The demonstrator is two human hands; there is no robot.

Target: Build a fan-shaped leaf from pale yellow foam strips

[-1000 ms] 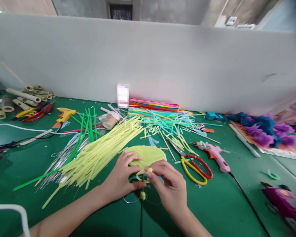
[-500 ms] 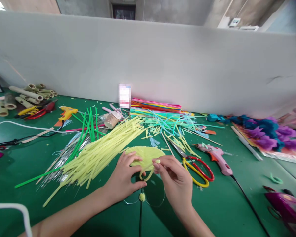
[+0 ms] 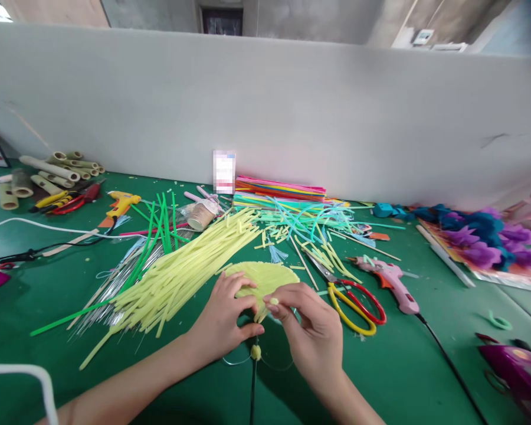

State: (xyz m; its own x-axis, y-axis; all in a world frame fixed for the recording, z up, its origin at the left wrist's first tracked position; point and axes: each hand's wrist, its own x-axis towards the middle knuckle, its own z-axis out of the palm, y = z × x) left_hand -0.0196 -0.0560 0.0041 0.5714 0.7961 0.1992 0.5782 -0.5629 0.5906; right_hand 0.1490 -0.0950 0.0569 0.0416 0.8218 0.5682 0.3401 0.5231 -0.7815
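Observation:
A flat fan-shaped piece of pale yellow strips (image 3: pixel 265 274) lies on the green table (image 3: pixel 380 366). My left hand (image 3: pixel 223 319) rests on its near left edge, fingers curled and pressing it down. My right hand (image 3: pixel 307 330) pinches the end of a pale yellow strip (image 3: pixel 273 301) at the fan's near edge, thumb and forefinger together. Below the hands a dark stem with a small yellow ball (image 3: pixel 256 352) and thin wire loops runs toward me.
A heap of long pale yellow strips (image 3: pixel 181 274) and green sticks (image 3: pixel 159 227) lies to the left. Yellow-and-red scissors (image 3: pixel 351 298) and a pink glue gun (image 3: pixel 392 280) lie to the right. Coloured strips (image 3: pixel 278 189) are stacked by the wall; purple and blue flowers (image 3: pixel 482 236) sit far right.
The loose loop of yellow strip below the fan has been drawn in tight against the fan's edge. My right hand shifted slightly up and left; the left hand stayed put.

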